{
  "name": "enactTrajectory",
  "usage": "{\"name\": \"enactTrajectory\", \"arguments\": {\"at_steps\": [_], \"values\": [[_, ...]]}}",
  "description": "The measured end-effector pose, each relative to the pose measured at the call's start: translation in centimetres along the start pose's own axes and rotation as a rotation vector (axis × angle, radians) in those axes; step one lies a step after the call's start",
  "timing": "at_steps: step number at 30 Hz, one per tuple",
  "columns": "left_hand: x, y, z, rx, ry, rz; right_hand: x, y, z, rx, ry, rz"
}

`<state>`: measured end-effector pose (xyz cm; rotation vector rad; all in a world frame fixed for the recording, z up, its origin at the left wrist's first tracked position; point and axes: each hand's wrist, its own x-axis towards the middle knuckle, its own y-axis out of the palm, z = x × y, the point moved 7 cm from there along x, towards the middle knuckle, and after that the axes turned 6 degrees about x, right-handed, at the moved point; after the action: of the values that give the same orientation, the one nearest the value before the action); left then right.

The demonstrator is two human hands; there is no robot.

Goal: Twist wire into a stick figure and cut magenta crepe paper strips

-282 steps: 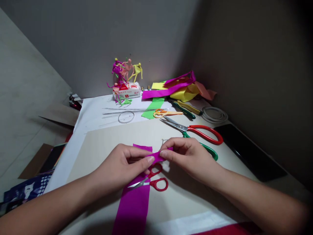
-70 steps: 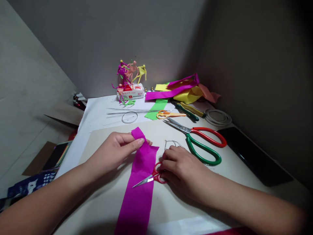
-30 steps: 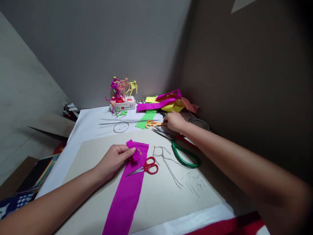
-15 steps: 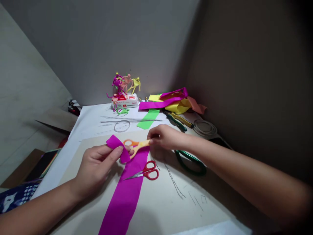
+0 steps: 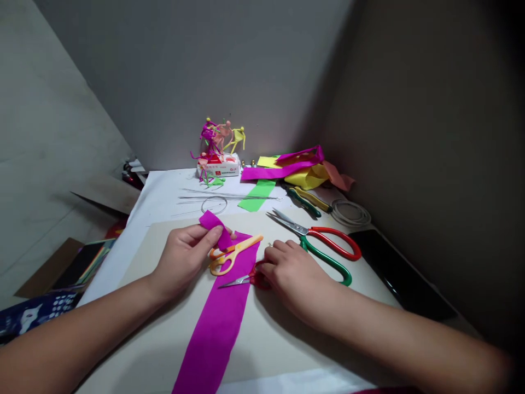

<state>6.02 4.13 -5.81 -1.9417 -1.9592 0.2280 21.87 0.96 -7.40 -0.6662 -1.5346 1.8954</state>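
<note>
My left hand (image 5: 184, 254) pinches a small piece of purple crepe paper (image 5: 214, 225) between thumb and fingers. Right beside its fingertips, orange-and-yellow scissors (image 5: 238, 253) lie across a long purple crepe paper strip (image 5: 217, 323). My right hand (image 5: 289, 276) has its fingers closed at the handles of small red-handled scissors (image 5: 240, 281), whose blades rest over the strip; the hand covers most of the handles. Just beyond it lie large scissors (image 5: 305, 230) with one red and one green handle, their blades slightly apart.
Several wires (image 5: 229, 197) and a wire coil (image 5: 214, 205) lie farther back. Behind are wire figures (image 5: 221, 137) on a small box (image 5: 223, 165), and folded crepe paper (image 5: 303, 169). Pliers (image 5: 305, 201), a cable (image 5: 350, 212) and a black phone (image 5: 402, 273) line the right side.
My right hand has let go of the orange-and-yellow scissors and moved nearer, onto the red-handled scissors. The large scissors have come into full view. My left hand still holds the purple piece.
</note>
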Motion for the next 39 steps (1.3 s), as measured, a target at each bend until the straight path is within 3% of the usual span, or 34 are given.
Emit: {"name": "enactTrajectory", "arguments": {"at_steps": [4, 8, 15, 18, 22, 26, 29, 33, 39], "values": [[-0.3, -0.3, -0.6, -0.027, 0.011, -0.033, -0.4, 0.8, 0.8, -0.102, -0.012, -0.055], [-0.5, -0.7, -1.2, -0.028, 0.053, -0.045, -0.7, 0.2, 0.8, -0.139, 0.002, -0.151], [-0.8, -1.5, -2.2, -0.057, 0.098, -0.071, -1.3, 0.7, 0.5, -0.044, 0.025, -0.110], [-0.8, -2.2, -2.0, -0.076, 0.095, -0.106, -1.8, -0.2, 0.1, 0.183, 0.031, -0.212], [-0.4, -2.4, -1.6, -0.169, 0.065, -0.102, -2.5, -1.7, -0.9, 0.743, 0.103, -0.314], [-0.3, -1.2, -1.2, -0.278, -0.045, 0.023, -2.3, 0.1, 0.2, 1.325, 0.160, -0.069], [-0.4, 0.1, -0.6, -0.385, -0.176, 0.124, -2.3, 1.9, 1.5, 1.626, 0.186, 0.077], [-0.7, 1.3, 0.2, -0.470, -0.289, 0.193, -2.6, 3.5, 2.5, 1.745, 0.207, 0.189], [-1.0, 2.3, 1.0, -0.517, -0.383, 0.250, -2.9, 3.2, 3.0, 1.772, 0.114, 0.253]]}}
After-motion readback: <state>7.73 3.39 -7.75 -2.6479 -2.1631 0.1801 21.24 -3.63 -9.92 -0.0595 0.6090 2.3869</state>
